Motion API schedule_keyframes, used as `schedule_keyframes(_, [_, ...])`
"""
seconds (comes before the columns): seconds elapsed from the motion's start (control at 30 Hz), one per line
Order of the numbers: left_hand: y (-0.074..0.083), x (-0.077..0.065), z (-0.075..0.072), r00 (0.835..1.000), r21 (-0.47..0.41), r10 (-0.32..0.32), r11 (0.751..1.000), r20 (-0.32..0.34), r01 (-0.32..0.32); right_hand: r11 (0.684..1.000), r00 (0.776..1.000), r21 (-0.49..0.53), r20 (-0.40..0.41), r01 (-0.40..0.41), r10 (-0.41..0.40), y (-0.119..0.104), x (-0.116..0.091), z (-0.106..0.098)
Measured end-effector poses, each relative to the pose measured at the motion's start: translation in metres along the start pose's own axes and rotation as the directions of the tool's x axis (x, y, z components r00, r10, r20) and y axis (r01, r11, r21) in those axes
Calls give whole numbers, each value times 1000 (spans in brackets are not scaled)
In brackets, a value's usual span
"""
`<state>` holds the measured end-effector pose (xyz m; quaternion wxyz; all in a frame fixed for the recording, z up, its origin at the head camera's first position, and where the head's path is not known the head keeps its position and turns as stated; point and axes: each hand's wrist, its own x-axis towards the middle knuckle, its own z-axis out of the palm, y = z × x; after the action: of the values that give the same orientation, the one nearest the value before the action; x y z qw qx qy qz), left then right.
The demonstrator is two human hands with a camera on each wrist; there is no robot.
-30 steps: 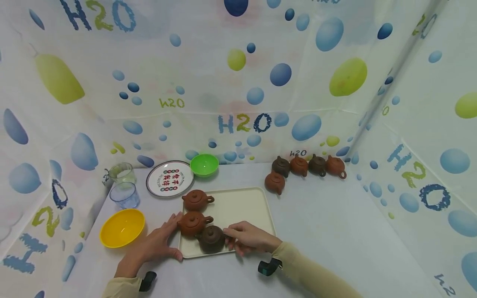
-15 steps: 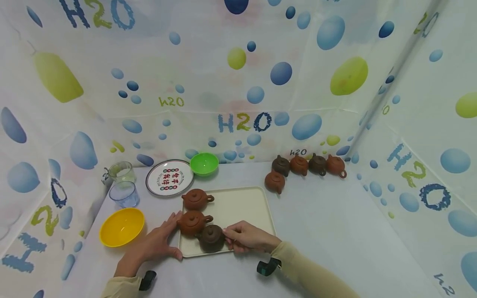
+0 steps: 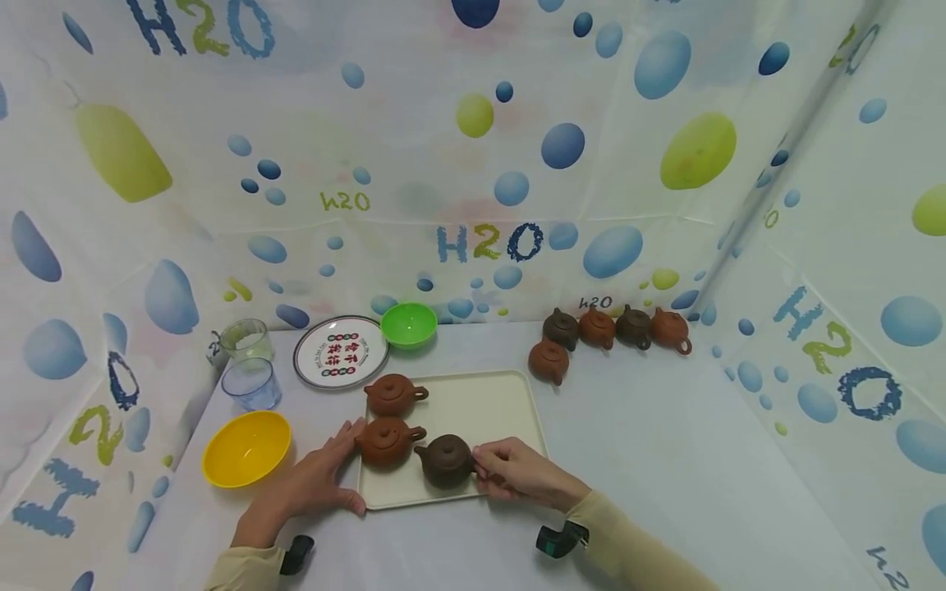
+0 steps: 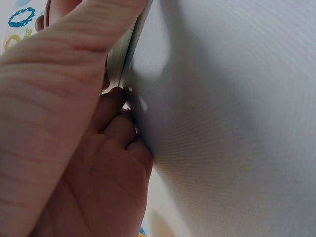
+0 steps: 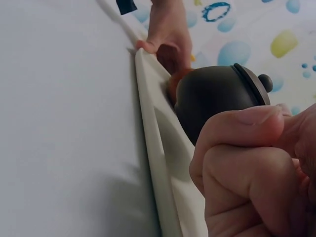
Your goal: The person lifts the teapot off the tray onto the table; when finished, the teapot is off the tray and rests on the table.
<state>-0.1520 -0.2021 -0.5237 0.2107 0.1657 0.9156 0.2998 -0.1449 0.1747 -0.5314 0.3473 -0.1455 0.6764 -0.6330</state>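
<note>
My right hand [image 3: 526, 474] pinches the handle of a dark brown teapot [image 3: 447, 461] between thumb and curled fingers. That pot is over the front middle of a cream tray [image 3: 495, 402], its spout towards the left. In the right wrist view its rounded side and lidded top show beyond my fingers. On the tray's left side are two reddish-brown teapots, a rear one [image 3: 393, 395] and a front one [image 3: 388, 442]. My left hand [image 3: 314, 480] rests spread at the tray's left edge, thumb by the front corner and fingertips beside the front reddish pot.
A yellow bowl [image 3: 247, 450], a blue glass [image 3: 253, 384] and a clear glass cup [image 3: 247, 340] stand at left. Behind the tray are a white plate [image 3: 328, 353] and a green bowl [image 3: 409, 326]. Several small teapots [image 3: 595, 328] line the back right.
My right hand has drawn the dark brown teapot to the right, so a gap separates it from the front reddish-brown pot. My left hand has stayed at the tray's edge.
</note>
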Motion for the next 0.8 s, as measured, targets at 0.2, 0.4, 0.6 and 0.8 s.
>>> schedule_keyframes(0.2, [2, 0, 0, 1000, 9, -11, 1000, 2, 11, 999, 997, 34, -72, 4, -2, 6, -28, -13])
schedule_keyframes(0.4, [3, 0, 0, 1000, 29, -22, 999, -3, 22, 997, 985, 79, -172, 1, 12, 12, -61, -28])
schedule_keyframes(0.6, [3, 1, 0, 999, 29, -45, 999, 14, 44, 996, 967, 94, -252, -5, 29, 18, -90, -45])
schedule_keyframes(0.8, [4, 1, 0, 1000, 25, -12, 1000, 1, 12, 993, 933, 117, -356, -16, 57, 28, -111, -59])
